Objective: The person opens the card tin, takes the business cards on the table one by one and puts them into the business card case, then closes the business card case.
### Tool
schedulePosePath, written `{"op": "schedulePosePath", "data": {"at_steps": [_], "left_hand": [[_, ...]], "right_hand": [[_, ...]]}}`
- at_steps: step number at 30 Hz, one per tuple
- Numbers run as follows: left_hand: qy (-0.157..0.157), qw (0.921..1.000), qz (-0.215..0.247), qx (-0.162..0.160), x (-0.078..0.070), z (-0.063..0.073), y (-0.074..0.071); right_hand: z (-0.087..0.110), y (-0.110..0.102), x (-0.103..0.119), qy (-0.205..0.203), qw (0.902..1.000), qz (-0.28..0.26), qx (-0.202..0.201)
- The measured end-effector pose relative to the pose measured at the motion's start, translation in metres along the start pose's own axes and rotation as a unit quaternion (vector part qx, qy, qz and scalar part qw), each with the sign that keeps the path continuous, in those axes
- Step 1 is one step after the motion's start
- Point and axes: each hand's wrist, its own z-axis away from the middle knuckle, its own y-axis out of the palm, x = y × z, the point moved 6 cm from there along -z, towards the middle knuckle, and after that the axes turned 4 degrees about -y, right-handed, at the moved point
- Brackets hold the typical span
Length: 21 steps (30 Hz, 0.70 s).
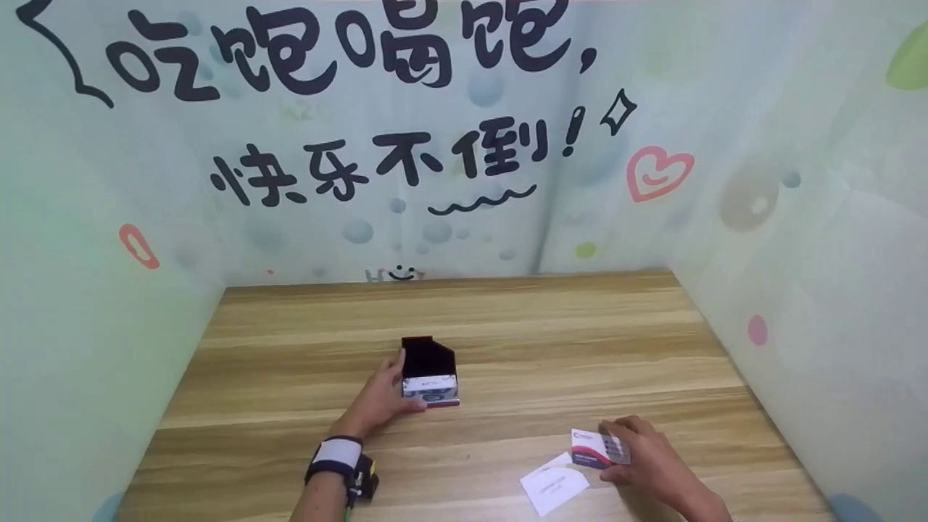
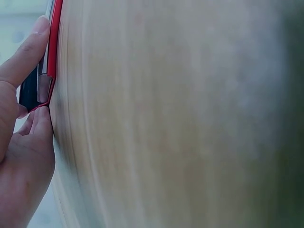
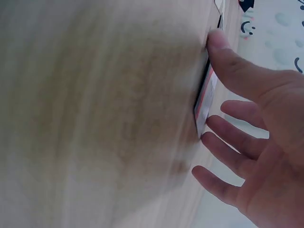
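A small card case [image 1: 429, 357] stands with its dark lid raised near the middle of the table, and a stack of cards [image 1: 431, 389] shows inside it. My left hand [image 1: 378, 400] grips the case from its left side, the thumb at the front edge. In the left wrist view the case's red edge [image 2: 54, 40] lies along the tabletop. At the right, my right hand [image 1: 649, 460] pinches a white, red and dark blue business card [image 1: 590, 449] between thumb and fingers. The right wrist view shows this card [image 3: 205, 99] nearly edge-on, low over the wood.
A mostly white card [image 1: 553, 486] lies on the wooden table [image 1: 304, 341], just left of the right hand and partly under the held card. Printed curtains [image 1: 464, 246] border the table at the back and both sides. A strap [image 1: 338, 457] with a small camera circles the left wrist.
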Motion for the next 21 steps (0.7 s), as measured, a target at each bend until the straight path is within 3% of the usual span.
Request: {"op": "schedulePosePath", "data": {"at_steps": [7, 13, 21], "left_hand": [[-0.015, 0.9999, -0.001, 0.001, 0.003, 0.0022, -0.0002], [-0.012, 0.9999, 0.001, 0.0, 0.0006, 0.0015, -0.0005], [-0.005, 1.0, -0.007, -0.005, -0.0019, 0.0018, -0.0006]], "right_hand": [[-0.0027, 0.0043, -0.0075, 0.048, 0.9983, -0.026, 0.018], [-0.0001, 0.0013, -0.0067, 0.013, 0.9998, -0.013, 0.005], [0.0003, 0.0004, -0.0088, 0.039, 0.9988, -0.027, 0.011]]}}
